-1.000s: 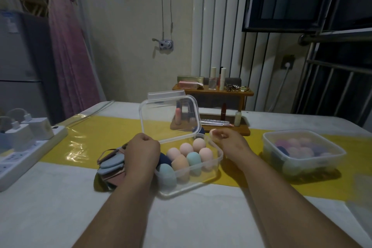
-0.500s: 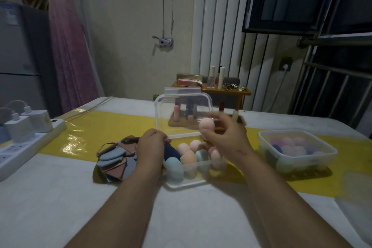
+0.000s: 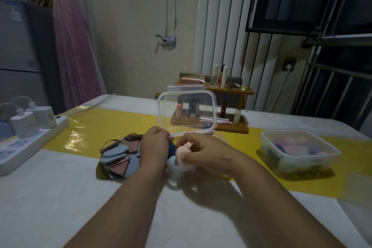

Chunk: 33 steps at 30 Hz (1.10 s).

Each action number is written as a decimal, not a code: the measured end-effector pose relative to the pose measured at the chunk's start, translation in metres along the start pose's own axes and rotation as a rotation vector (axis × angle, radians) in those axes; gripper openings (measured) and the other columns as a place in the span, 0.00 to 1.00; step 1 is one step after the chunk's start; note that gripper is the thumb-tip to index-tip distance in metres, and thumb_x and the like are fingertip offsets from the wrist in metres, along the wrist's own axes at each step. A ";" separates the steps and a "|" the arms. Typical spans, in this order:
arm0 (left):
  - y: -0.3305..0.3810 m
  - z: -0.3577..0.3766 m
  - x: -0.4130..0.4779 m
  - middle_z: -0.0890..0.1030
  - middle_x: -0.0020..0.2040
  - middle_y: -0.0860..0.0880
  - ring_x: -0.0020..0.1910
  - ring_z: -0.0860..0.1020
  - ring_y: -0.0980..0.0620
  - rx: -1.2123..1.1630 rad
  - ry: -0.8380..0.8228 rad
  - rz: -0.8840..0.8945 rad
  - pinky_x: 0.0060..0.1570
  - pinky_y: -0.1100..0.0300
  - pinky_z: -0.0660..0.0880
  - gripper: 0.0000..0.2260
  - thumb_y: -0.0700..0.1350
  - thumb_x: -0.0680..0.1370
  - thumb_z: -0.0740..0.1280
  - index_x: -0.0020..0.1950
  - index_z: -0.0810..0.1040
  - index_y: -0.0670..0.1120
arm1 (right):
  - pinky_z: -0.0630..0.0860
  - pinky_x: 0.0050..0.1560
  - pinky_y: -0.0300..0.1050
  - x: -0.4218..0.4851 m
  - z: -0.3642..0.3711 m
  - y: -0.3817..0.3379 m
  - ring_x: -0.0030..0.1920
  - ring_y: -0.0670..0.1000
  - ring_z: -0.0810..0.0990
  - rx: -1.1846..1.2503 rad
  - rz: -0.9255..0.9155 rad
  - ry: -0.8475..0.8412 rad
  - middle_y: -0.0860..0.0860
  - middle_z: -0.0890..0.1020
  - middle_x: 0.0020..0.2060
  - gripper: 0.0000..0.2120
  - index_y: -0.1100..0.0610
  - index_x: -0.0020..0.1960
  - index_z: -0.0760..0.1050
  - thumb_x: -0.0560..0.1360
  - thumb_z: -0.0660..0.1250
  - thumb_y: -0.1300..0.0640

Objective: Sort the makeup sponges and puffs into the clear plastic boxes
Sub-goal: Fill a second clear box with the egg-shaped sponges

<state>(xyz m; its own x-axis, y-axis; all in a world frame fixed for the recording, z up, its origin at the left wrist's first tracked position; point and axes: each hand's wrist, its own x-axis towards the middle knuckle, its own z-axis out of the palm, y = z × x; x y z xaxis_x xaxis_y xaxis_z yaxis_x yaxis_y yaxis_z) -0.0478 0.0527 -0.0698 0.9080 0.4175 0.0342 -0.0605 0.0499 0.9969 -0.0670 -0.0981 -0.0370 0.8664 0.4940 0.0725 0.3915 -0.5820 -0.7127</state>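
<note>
A clear plastic box (image 3: 174, 177) sits at the table's middle, its hinged lid (image 3: 187, 113) standing upright. My left hand (image 3: 154, 148) grips the lid's lower left edge. Over the box's front left part, my right hand (image 3: 205, 152) holds a pale pink egg-shaped sponge (image 3: 182, 156). Below it a teal sponge (image 3: 173, 164) and a dark blue one (image 3: 172, 148) show; my hands hide the rest of the box. A pile of flat blue and pink puffs (image 3: 118, 156) lies just left of the box. A second clear box (image 3: 298, 150), lid on and full of sponges, stands at the right.
A white power strip (image 3: 26, 139) with chargers lies along the left table edge. A wooden cosmetics stand (image 3: 217, 106) holding bottles and lipsticks sits behind the open box. A yellow runner (image 3: 100, 127) crosses the white table.
My right hand has come down from in front of the lid into the box, carrying the pink sponge. My left hand stays on the lid.
</note>
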 end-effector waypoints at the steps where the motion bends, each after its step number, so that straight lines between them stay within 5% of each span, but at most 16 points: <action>1: 0.000 0.000 0.000 0.81 0.41 0.40 0.47 0.79 0.37 0.010 0.003 0.003 0.52 0.35 0.76 0.08 0.45 0.60 0.60 0.34 0.77 0.50 | 0.79 0.49 0.52 0.000 0.002 -0.002 0.44 0.50 0.81 -0.029 0.006 -0.024 0.47 0.82 0.42 0.07 0.44 0.51 0.77 0.73 0.68 0.50; 10: -0.004 0.001 0.002 0.81 0.41 0.40 0.47 0.79 0.37 0.033 0.020 0.042 0.52 0.35 0.76 0.07 0.45 0.62 0.59 0.35 0.76 0.49 | 0.75 0.41 0.43 0.003 0.004 -0.014 0.42 0.47 0.77 -0.104 0.095 -0.060 0.49 0.81 0.44 0.05 0.51 0.49 0.77 0.75 0.69 0.52; 16: -0.005 0.002 0.002 0.80 0.40 0.40 0.49 0.78 0.36 0.019 0.022 0.050 0.52 0.38 0.76 0.05 0.42 0.64 0.60 0.33 0.75 0.46 | 0.78 0.43 0.45 0.013 0.013 -0.013 0.43 0.50 0.80 -0.111 0.185 0.080 0.49 0.83 0.42 0.10 0.49 0.34 0.77 0.70 0.76 0.52; 21: -0.010 0.003 0.009 0.80 0.39 0.39 0.49 0.79 0.35 -0.013 0.016 0.033 0.54 0.34 0.75 0.06 0.44 0.61 0.60 0.32 0.76 0.49 | 0.72 0.36 0.44 0.011 0.009 -0.020 0.35 0.48 0.75 -0.073 0.232 0.013 0.50 0.79 0.33 0.08 0.55 0.37 0.82 0.71 0.69 0.53; 30: -0.012 0.004 0.010 0.80 0.40 0.39 0.50 0.79 0.36 -0.040 0.018 0.023 0.54 0.33 0.75 0.07 0.44 0.61 0.60 0.31 0.77 0.52 | 0.79 0.51 0.45 0.020 0.013 -0.017 0.49 0.52 0.80 -0.258 0.277 0.037 0.50 0.83 0.48 0.02 0.49 0.45 0.82 0.75 0.71 0.55; 33: -0.012 0.004 0.010 0.81 0.40 0.40 0.49 0.79 0.36 -0.052 0.021 0.017 0.54 0.34 0.75 0.07 0.44 0.61 0.60 0.31 0.77 0.52 | 0.79 0.55 0.46 0.025 0.017 -0.020 0.51 0.53 0.80 -0.379 0.297 0.024 0.51 0.83 0.50 0.07 0.52 0.53 0.83 0.76 0.69 0.55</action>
<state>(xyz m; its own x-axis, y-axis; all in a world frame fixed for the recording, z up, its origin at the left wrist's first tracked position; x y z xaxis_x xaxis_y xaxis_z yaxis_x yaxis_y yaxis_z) -0.0362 0.0523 -0.0812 0.8976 0.4380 0.0494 -0.0982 0.0896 0.9911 -0.0589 -0.0635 -0.0324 0.9631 0.2581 -0.0762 0.2073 -0.8922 -0.4013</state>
